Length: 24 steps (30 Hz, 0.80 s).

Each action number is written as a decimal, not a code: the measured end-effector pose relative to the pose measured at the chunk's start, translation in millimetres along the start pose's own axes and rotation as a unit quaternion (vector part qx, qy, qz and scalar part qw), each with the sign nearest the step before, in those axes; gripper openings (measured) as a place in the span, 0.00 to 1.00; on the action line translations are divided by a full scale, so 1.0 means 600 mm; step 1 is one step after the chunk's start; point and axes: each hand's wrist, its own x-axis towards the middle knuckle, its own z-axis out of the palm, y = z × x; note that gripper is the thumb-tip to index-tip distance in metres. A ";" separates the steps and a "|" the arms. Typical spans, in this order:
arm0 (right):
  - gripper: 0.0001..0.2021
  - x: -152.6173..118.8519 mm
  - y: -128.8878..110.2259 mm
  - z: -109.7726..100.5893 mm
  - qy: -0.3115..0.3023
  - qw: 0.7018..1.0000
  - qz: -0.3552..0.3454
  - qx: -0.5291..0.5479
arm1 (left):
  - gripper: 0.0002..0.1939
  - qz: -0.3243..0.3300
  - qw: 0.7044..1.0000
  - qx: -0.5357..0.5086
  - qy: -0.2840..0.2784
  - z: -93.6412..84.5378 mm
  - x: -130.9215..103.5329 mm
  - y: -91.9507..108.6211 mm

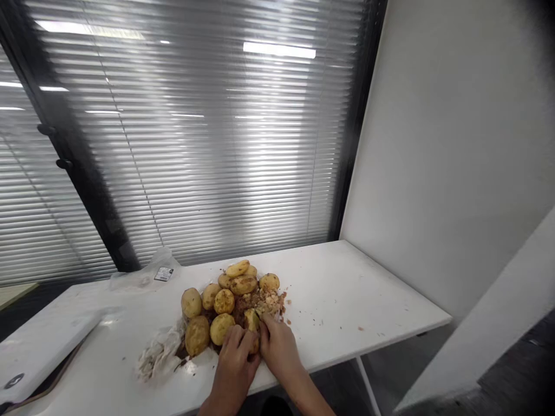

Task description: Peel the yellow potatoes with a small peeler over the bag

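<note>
Near the front edge of the white table, my left hand (236, 361) and my right hand (280, 346) come together around a yellowish, partly peeled potato (251, 321). The fingers of my left hand curl over its near left side. My right hand pinches at its right side; whether a small tool is between those fingers is too small to tell. Several potatoes (197, 335) lie in a heap just left of and behind my hands. Brownish peelings and crumbs (264, 301) spread behind the held potato.
A crumpled whitish plastic bag (160, 353) lies left of the heap. A clear bag with a label (147, 274) rests at the back of the table (329, 300). A white flat object (47, 352) is at the far left. Window blinds and a wall stand behind and right.
</note>
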 end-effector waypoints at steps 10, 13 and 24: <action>0.12 0.000 -0.006 -0.002 -0.051 0.998 0.027 -0.031 | 0.11 -0.001 1.000 0.003 0.012 0.005 0.001 -0.002; 0.11 0.004 -0.010 -0.007 -0.059 0.997 0.030 -0.046 | 0.12 -0.001 1.000 0.006 0.016 0.007 0.000 -0.002; 0.12 -0.004 -0.007 -0.007 -0.093 0.992 0.049 -0.069 | 0.11 -0.010 1.000 0.011 0.021 0.006 -0.001 0.002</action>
